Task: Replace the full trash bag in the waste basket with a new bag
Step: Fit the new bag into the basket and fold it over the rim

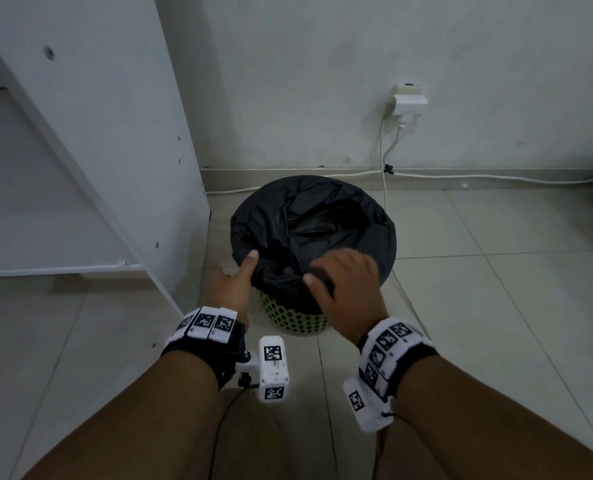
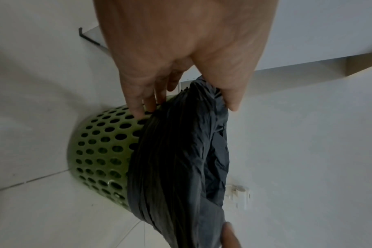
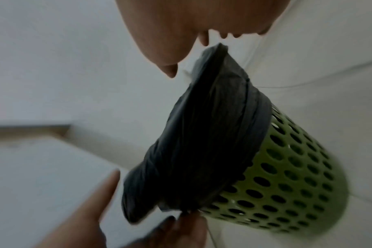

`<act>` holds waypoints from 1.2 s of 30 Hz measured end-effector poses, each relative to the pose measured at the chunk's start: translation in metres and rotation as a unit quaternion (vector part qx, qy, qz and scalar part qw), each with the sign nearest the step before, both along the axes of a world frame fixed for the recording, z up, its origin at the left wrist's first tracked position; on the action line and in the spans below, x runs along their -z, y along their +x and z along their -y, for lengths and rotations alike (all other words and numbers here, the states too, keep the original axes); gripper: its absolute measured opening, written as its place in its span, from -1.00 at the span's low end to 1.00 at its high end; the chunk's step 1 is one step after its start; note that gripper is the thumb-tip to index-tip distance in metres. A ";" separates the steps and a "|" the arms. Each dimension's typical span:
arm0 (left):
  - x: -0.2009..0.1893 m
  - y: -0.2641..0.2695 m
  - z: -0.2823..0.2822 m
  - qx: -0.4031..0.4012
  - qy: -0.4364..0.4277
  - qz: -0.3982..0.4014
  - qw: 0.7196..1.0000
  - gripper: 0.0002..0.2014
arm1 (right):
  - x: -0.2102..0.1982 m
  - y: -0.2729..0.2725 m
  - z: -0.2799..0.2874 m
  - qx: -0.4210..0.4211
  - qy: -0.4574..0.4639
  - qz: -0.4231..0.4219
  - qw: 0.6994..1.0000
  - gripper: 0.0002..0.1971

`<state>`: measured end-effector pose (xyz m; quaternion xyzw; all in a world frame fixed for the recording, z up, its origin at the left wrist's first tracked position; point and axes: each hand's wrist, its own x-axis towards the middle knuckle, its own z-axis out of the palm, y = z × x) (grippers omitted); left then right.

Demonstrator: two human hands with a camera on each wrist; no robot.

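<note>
Down by the floor, the left hand (image 1: 234, 282) pinches the black bag (image 1: 309, 233) at the basket's near rim, thumb over, fingers under, as its wrist view shows. The right hand (image 1: 348, 284) hovers spread over the rim, gripping nothing. Only the wrist views show the green basket (image 2: 100, 154) fully. Behind, a wall socket (image 1: 407, 102).
</note>
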<state>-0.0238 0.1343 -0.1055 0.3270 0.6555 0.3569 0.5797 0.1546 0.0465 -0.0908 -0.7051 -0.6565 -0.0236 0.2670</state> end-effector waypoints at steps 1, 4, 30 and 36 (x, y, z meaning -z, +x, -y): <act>0.002 0.000 0.004 0.004 -0.026 0.038 0.999 0.15 | 0.001 0.003 0.004 0.070 0.039 -0.029 0.996 -0.63; -0.001 0.007 0.021 0.040 -0.048 0.139 0.988 -0.54 | 0.003 0.007 0.009 0.285 0.049 -0.196 0.937 -0.47; 0.023 0.031 0.023 -0.036 -0.163 0.260 0.951 -0.89 | 0.022 0.026 0.022 0.274 -0.113 -0.806 0.512 -0.40; 0.029 0.028 0.019 -0.043 -0.161 0.246 0.955 -0.89 | 0.021 0.017 0.021 0.247 -0.054 -0.863 0.438 -0.61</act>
